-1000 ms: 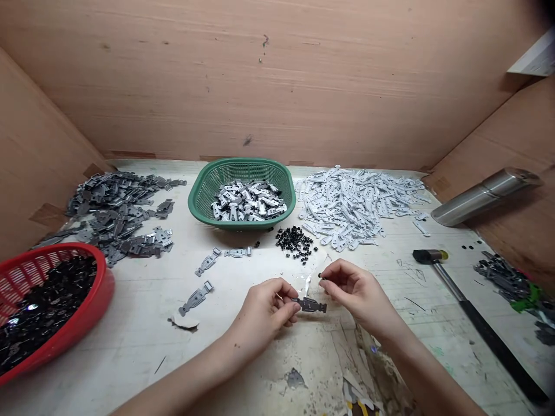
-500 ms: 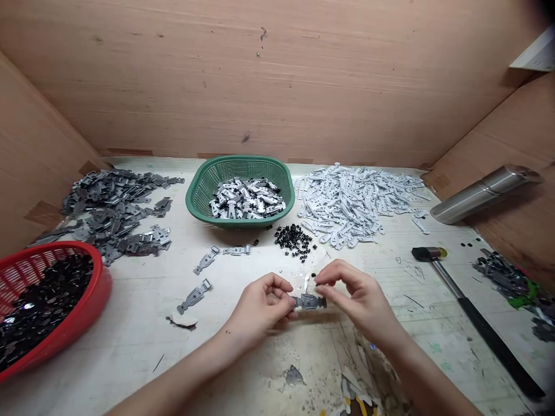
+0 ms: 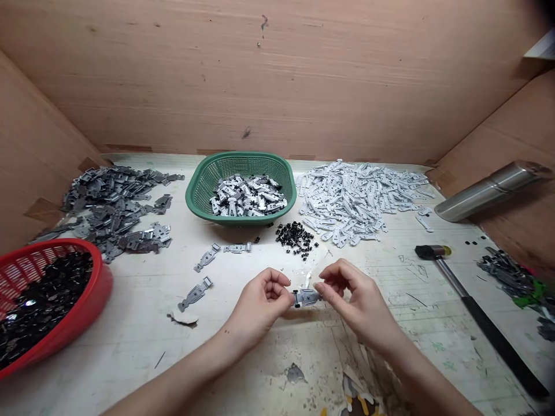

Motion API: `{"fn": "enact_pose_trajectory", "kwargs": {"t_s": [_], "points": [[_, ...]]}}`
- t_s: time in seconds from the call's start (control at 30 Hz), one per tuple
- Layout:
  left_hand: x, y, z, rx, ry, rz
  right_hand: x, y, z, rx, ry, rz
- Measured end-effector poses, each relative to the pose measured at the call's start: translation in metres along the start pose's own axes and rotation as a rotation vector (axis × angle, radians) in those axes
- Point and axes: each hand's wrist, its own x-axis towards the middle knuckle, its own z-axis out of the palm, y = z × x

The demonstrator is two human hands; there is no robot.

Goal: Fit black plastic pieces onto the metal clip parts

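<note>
In front of me, a small grey toy car chassis (image 3: pixel 309 297) lies level between my two hands, just above the table. A pair of black wheels (image 3: pixel 297 299) sits across its left end. My left hand (image 3: pixel 265 297) is closed at that end, its thumb tip against the wheels; its other fingers are curled and partly hidden. Thumb and forefinger of my right hand (image 3: pixel 353 294) pinch the chassis's right end, which they cover. Left of my hands, a loose grey chassis (image 3: pixel 195 293) lies on the table, with two more farther back. Small black wheel pieces (image 3: pixel 295 238) form a heap beyond my hands.
A green basket (image 3: pixel 191 199) of white-and-grey pieces stands at the back, between grey parts (image 3: pixel 117 199) and white parts (image 3: pixel 355 199). A red basket (image 3: pixel 102 289) of black pieces is at left. At right are a mallet (image 3: pixel 477 312) and a leaning metal cylinder (image 3: pixel 481 193).
The chassis now shows black wheels at its left end, where earlier its dark end pointed right. My right fingers have closed on its right end. The view has shifted slightly.
</note>
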Motion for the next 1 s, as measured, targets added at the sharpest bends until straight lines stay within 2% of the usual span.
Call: {"fn": "enact_pose_trajectory", "kwargs": {"t_s": [0.1,0.17,0.23,0.3,0.47,0.53,0.63,0.73,0.9,1.0], "points": [[0.0,0.0,0.0,0.003,0.002,-0.002,0.003,0.008,-0.005,0.31,-0.2,0.253],[0.0,-0.002,-0.001,0.013,-0.02,-0.007,0.004,0.012,-0.006,0.456,-0.26,0.318],[0.001,-0.003,-0.002,0.037,-0.05,-0.027,0.008,0.013,-0.008,0.475,-0.301,0.332],[0.001,-0.003,-0.002,0.052,-0.059,-0.058,0.018,0.012,-0.014,0.341,-0.326,0.286],[0.001,0.002,-0.003,0.026,-0.061,-0.112,0.062,0.019,-0.031,-0.56,-0.003,-0.153],[0.001,0.002,-0.003,0.01,-0.065,-0.122,0.076,0.024,-0.029,-0.734,0.017,-0.227],[0.003,-0.001,-0.003,-0.015,-0.064,-0.12,0.083,0.03,-0.02,-0.784,0.047,-0.221],[0.004,-0.004,-0.004,-0.018,-0.063,-0.111,0.077,0.032,-0.018,-0.797,0.083,-0.206],[0.004,-0.008,-0.003,-0.023,-0.079,-0.13,0.065,0.034,-0.026,-0.752,0.039,-0.207],[0.005,-0.012,-0.002,-0.033,-0.104,-0.116,0.065,0.038,-0.021,-0.741,0.019,-0.232]]}}
